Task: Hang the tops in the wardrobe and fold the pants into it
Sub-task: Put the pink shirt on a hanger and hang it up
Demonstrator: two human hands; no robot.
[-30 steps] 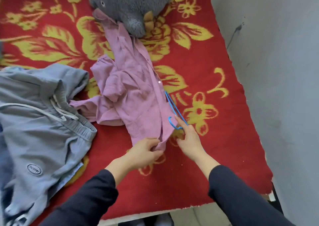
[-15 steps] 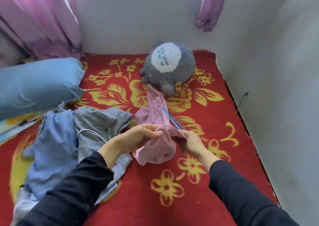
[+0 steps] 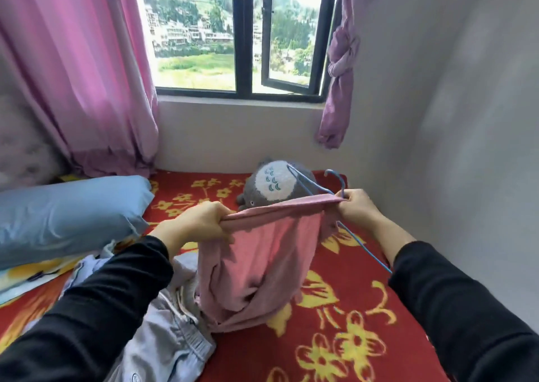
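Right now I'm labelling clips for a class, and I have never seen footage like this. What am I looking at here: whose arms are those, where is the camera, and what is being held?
There is no machine here. A person wears a wide-angle camera on the head, looking forward and down, so the two black-sleeved arms are their own. The left hand and right hand each grip the top edge of a pink shirt, stretched between them with its lower part resting on the bed. The right hand's grip also takes in a blue hanger, whose hook sticks up above the hand. On the red flowered blanket lie grey pants, a blue pillow and a grey plush toy. Behind are a window and pink curtains.
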